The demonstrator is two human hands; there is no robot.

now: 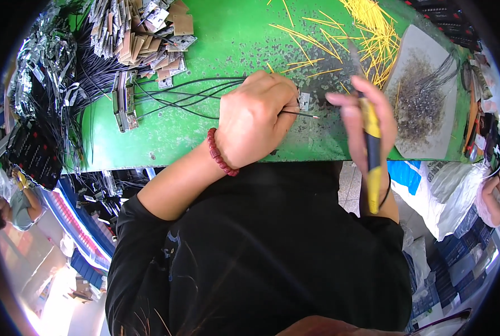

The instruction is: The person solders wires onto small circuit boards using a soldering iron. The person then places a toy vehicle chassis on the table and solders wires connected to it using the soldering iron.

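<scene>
I see tiny white and red marks on a black box (36,154) off the tabletop's left edge, but they are too small for me to read. The green tabletop (171,141) is scuffed, with dark worn spots. Close to its near edge, the left hand (259,106) has its fingers pinched together on a black wire (301,114), whose bare end sticks out to the right. Long black wires (194,84) run from that hand to a stack of metal pieces (125,101) nearer the left edge. The right hand (376,115) has its fingers wrapped around a yellow and black soldering iron (371,140). Yellow sticks (373,33) are heaped by the far edge. A gray sheet (429,143) with dark crumbs lies by the right edge. Beyond, I see floor tiles (348,185) and a white bag (446,207).
</scene>
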